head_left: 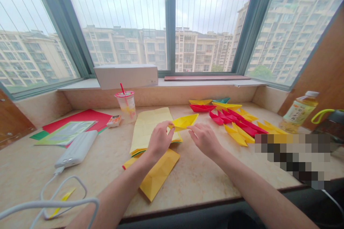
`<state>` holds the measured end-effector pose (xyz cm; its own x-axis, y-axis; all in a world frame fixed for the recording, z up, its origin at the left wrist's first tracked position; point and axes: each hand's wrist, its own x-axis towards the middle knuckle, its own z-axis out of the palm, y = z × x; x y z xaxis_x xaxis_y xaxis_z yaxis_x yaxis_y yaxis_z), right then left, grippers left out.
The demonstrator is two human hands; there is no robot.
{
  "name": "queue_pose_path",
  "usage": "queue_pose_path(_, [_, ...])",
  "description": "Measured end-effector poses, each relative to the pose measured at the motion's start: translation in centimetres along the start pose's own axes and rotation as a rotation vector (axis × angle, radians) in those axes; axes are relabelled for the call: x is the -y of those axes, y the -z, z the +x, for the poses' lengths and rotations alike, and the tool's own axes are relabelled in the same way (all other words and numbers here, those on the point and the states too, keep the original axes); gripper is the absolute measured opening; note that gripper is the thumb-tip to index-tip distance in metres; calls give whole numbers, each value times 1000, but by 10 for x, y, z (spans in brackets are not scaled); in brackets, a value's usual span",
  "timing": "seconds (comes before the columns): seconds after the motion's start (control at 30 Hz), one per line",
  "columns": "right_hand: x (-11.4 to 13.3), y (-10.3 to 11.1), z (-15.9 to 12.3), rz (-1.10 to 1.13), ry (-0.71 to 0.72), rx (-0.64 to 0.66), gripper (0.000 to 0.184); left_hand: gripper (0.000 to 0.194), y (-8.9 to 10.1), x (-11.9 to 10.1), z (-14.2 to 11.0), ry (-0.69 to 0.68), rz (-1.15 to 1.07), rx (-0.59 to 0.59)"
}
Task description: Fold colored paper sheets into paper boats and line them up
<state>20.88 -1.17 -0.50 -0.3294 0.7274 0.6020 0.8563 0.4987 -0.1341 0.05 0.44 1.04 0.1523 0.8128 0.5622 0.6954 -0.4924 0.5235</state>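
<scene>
A yellow paper boat [185, 121] is held up between my two hands, above the counter. My left hand [160, 137] pinches its left end between thumb and fingers. On the other end, my right hand [205, 139] grips the tip with its fingers. Beneath and behind my left hand lies a stack of pale yellow paper [149, 123]. Nearer to me rests a folded sheet of yellow paper [161, 175], partly covered by my left forearm. Right of my right hand are several finished boats, among them a red paper boat [202, 108] and yellow paper boats [238, 134].
A drink cup with a straw [127, 105] stands behind a small orange-and-white box [114, 121]. Left are red paper sheets [80, 118] and a white power bank [76, 148] with a cable [67, 204]. A tea bottle [299, 112] stands right; a white box [126, 77] sits on the sill.
</scene>
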Motion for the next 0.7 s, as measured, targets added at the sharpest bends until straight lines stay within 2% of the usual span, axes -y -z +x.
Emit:
queue_pose_path(0.2, [10, 4, 0, 40, 15, -8, 22, 20, 13, 11, 12, 134, 74, -55])
queue_pose_path(0.3, [15, 4, -1, 42, 49, 16, 21, 20, 19, 23, 36, 257, 116, -8])
queue_pose_path(0.4, [18, 3, -1, 62, 76, 26, 20, 14, 22, 34, 72, 270, 140, 9])
queue_pose_path(0.57, [19, 7, -1, 110, 85, 21, 15, 14, 9, 46, 129, 303, 167, 10])
queue_pose_path(0.7, [14, 6, -2, 129, 59, 29, 16, 12, -12, 51, 154, 302, 155, 41])
